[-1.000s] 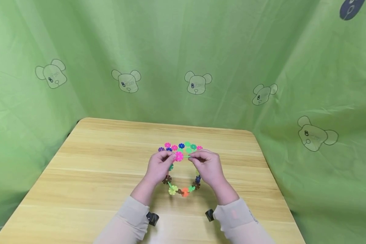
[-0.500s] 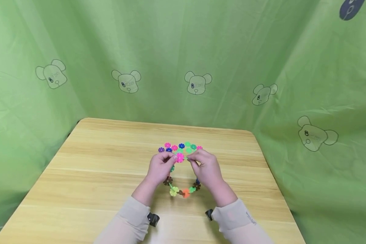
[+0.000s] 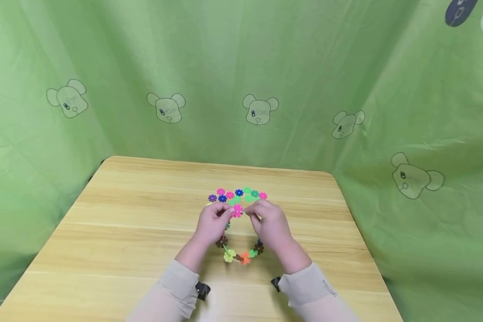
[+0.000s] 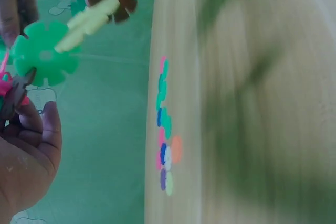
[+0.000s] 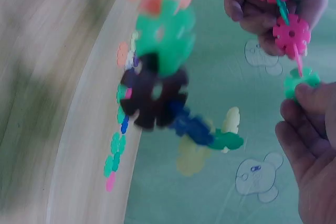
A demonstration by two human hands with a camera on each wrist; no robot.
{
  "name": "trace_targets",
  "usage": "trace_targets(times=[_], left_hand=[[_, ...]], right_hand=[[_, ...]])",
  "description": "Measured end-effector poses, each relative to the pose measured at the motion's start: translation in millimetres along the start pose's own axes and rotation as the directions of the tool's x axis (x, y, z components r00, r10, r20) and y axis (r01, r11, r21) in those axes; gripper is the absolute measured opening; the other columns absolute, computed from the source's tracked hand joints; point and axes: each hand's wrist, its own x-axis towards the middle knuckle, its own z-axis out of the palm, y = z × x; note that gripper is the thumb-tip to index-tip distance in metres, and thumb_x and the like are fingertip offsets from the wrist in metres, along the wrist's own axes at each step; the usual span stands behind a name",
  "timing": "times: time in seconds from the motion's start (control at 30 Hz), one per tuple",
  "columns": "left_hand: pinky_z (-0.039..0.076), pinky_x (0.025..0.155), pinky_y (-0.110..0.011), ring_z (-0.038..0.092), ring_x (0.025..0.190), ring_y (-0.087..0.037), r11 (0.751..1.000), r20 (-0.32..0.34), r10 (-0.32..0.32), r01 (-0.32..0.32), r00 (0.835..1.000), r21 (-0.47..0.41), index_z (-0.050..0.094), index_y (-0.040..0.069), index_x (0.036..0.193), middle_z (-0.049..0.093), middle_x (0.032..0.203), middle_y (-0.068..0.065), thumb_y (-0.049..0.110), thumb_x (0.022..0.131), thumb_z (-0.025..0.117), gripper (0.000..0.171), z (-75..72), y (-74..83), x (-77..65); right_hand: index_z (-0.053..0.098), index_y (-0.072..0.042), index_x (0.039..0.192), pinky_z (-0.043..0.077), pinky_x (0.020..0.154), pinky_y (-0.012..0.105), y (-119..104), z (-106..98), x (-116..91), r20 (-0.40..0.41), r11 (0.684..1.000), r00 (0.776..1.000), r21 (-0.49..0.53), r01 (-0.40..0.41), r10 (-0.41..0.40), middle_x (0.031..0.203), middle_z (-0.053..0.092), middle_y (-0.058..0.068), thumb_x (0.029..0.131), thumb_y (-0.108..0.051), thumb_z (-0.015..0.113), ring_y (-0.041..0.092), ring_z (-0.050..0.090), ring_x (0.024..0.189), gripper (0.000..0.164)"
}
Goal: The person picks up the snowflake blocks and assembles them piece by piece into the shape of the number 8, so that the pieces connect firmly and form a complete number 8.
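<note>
My left hand [image 3: 213,223] pinches a pink plastic snowflake disc [image 3: 237,211] between thumb and fingers. Close on its right, my right hand [image 3: 270,222] pinches a green snowflake disc [image 5: 292,83]. In the right wrist view the edge of a pink disc meets the green one; whether they are locked together I cannot tell. A chain of interlocked discs hangs below both hands in a loop, with an orange disc [image 3: 245,258], a yellow disc [image 3: 229,256] and a brown disc [image 5: 157,94] among them. My hands hide parts of the loop's upper sides.
Several loose snowflake discs [image 3: 239,192] lie in rows on the wooden table [image 3: 145,223], beyond my hands. A green curtain [image 3: 209,53] with printed bear heads surrounds the table's back and sides. Black cameras [image 3: 202,290] sit on my wrists.
Both hands have come slightly down toward me, and the right one has moved a little left, nearer the pink disc. The hanging chain has shifted down with them.
</note>
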Motion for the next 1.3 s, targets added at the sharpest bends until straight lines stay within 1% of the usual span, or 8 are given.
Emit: trace_targets(times=[0.07, 0.13, 0.23, 0.37, 0.47, 0.57, 1.03, 1.3], left_hand=[[0.051, 0.063, -0.023, 0.054, 0.067, -0.013, 1.000, 0.020, -0.004, 0.004, 1.000, 0.015, 0.072, -0.002, 0.097, 0.063, 0.078, -0.010, 0.007, 0.104, 0.066, 0.013, -2.9, 1.1, 0.7], [0.051, 0.064, -0.025, 0.054, 0.068, -0.013, 0.999, 0.019, -0.013, 0.012, 1.000, 0.032, 0.073, -0.001, 0.098, 0.063, 0.078, -0.008, 0.009, 0.104, 0.066, 0.014, -6.2, 1.4, 2.0], [0.053, 0.068, -0.026, 0.056, 0.073, -0.014, 0.999, -0.017, -0.011, 0.011, 1.000, 0.048, 0.073, -0.001, 0.098, 0.066, 0.083, -0.009, 0.010, 0.104, 0.066, 0.014, -10.5, 0.1, 4.6], [0.053, 0.071, -0.029, 0.057, 0.076, -0.015, 0.999, -0.036, 0.010, -0.009, 0.999, 0.045, 0.073, -0.002, 0.098, 0.067, 0.085, -0.008, 0.008, 0.103, 0.066, 0.013, -13.8, -0.8, 6.2], [0.053, 0.071, -0.029, 0.056, 0.076, -0.016, 0.999, -0.010, 0.007, -0.007, 1.000, 0.040, 0.072, -0.001, 0.098, 0.065, 0.084, -0.005, 0.009, 0.104, 0.065, 0.013, -13.8, -0.5, 6.4], [0.052, 0.071, -0.028, 0.056, 0.078, -0.016, 0.999, -0.006, -0.011, 0.011, 1.000, 0.045, 0.071, 0.000, 0.098, 0.064, 0.085, -0.004, 0.010, 0.105, 0.064, 0.013, -13.1, -0.9, 6.6], [0.056, 0.071, -0.027, 0.061, 0.080, -0.017, 0.998, 0.008, -0.042, 0.041, 0.999, 0.052, 0.073, 0.001, 0.108, 0.069, 0.094, -0.014, 0.010, 0.105, 0.064, 0.012, -14.3, -3.1, 7.8], [0.056, 0.071, -0.029, 0.061, 0.080, -0.017, 0.995, 0.005, -0.039, 0.038, 0.999, 0.091, 0.075, 0.003, 0.105, 0.070, 0.093, -0.014, 0.011, 0.104, 0.065, 0.012, -13.9, -1.6, 7.0]], right_hand=[[0.078, -0.003, 0.099, 0.063, 0.085, 0.037, 3.1, -3.2, -0.9, 0.039, 0.989, 0.990, 0.051, -0.137, 0.135, 0.098, 0.076, 0.008, 0.083, 0.010, 0.083, 0.025, 0.074, 0.091, 0.020], [0.076, -0.001, 0.111, 0.060, 0.094, 0.044, 10.2, -5.4, -2.9, 0.082, 0.951, 0.953, 0.086, -0.298, 0.291, 0.111, 0.074, 0.011, 0.087, 0.004, 0.082, 0.030, 0.071, 0.103, 0.025], [0.067, 0.002, 0.130, 0.055, 0.101, 0.051, 22.7, -5.6, -8.3, 0.187, 0.819, 0.828, 0.142, -0.555, 0.529, 0.126, 0.068, 0.016, 0.096, -0.010, 0.077, 0.035, 0.065, 0.114, 0.037], [0.065, 0.006, 0.131, 0.056, 0.099, 0.048, 34.7, 0.7, -17.2, 0.375, 0.640, 0.667, 0.213, -0.738, 0.644, 0.119, 0.071, 0.017, 0.107, -0.023, 0.063, 0.031, 0.066, 0.109, 0.038], [0.071, 0.005, 0.114, 0.057, 0.086, 0.039, 36.8, 4.7, -21.9, 0.441, 0.574, 0.626, 0.263, -0.775, 0.643, 0.097, 0.070, 0.011, 0.109, -0.021, 0.059, 0.024, 0.064, 0.090, 0.029], [0.071, 0.003, 0.101, 0.050, 0.073, 0.032, 35.0, 5.0, -21.3, 0.423, 0.551, 0.637, 0.321, -0.771, 0.645, 0.082, 0.061, 0.006, 0.108, -0.017, 0.061, 0.021, 0.053, 0.077, 0.023], [0.069, 0.000, 0.096, 0.047, 0.062, 0.025, 21.3, 2.1, -11.5, 0.328, 0.639, 0.731, 0.356, -0.682, 0.598, 0.081, 0.064, 0.012, 0.108, -0.011, 0.060, 0.020, 0.053, 0.070, 0.019], [0.071, -0.001, 0.098, 0.047, 0.061, 0.025, 18.6, 1.1, -10.9, 0.327, 0.675, 0.754, 0.337, -0.656, 0.569, 0.080, 0.061, 0.010, 0.108, -0.013, 0.061, 0.017, 0.051, 0.068, 0.018]])
